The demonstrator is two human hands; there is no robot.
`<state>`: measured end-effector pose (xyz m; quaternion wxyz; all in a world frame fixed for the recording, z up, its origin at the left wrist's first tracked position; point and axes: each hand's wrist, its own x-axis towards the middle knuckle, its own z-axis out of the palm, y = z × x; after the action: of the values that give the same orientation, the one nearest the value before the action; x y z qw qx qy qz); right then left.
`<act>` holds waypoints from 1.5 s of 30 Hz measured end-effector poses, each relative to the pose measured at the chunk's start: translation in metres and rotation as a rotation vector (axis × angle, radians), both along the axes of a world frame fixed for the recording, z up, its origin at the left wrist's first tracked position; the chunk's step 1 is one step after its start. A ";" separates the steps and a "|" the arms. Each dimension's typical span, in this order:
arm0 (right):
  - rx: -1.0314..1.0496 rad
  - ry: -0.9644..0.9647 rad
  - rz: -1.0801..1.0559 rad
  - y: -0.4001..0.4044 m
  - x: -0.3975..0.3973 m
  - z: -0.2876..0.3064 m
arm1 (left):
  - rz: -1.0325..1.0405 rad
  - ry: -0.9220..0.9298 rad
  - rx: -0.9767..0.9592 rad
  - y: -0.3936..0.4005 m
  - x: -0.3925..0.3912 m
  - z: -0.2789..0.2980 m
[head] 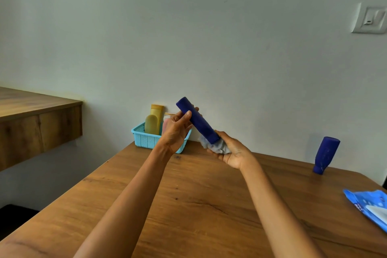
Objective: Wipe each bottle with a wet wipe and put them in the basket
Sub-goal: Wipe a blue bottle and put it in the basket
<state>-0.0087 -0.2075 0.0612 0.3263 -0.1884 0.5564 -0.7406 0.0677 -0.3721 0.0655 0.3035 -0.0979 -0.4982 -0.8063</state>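
Observation:
My left hand grips the upper part of a long dark blue bottle, held tilted above the table. My right hand holds a crumpled pale wet wipe wrapped against the bottle's lower end. Behind my left hand, a light blue basket stands by the wall with two yellow bottles and a pinkish one in it, partly hidden. A second dark blue bottle stands cap-down at the right of the table.
A blue pack of wet wipes lies at the right edge of the wooden table. A wooden shelf juts from the wall at left. A wall switch is at upper right.

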 end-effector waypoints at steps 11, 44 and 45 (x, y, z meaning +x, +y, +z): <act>0.297 0.484 -0.224 -0.018 0.018 0.007 | 0.469 -0.254 -0.151 0.016 -0.016 -0.004; 0.597 0.738 -0.134 0.003 -0.006 0.003 | 0.373 -0.537 -0.299 0.001 -0.014 -0.002; 0.677 0.766 -0.100 -0.001 -0.004 0.000 | 0.381 -0.542 -0.300 0.001 -0.014 -0.001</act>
<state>-0.0130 -0.2086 0.0611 0.1059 -0.3029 0.8531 -0.4115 0.0536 -0.3707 0.0645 0.2877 0.1705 -0.6825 -0.6500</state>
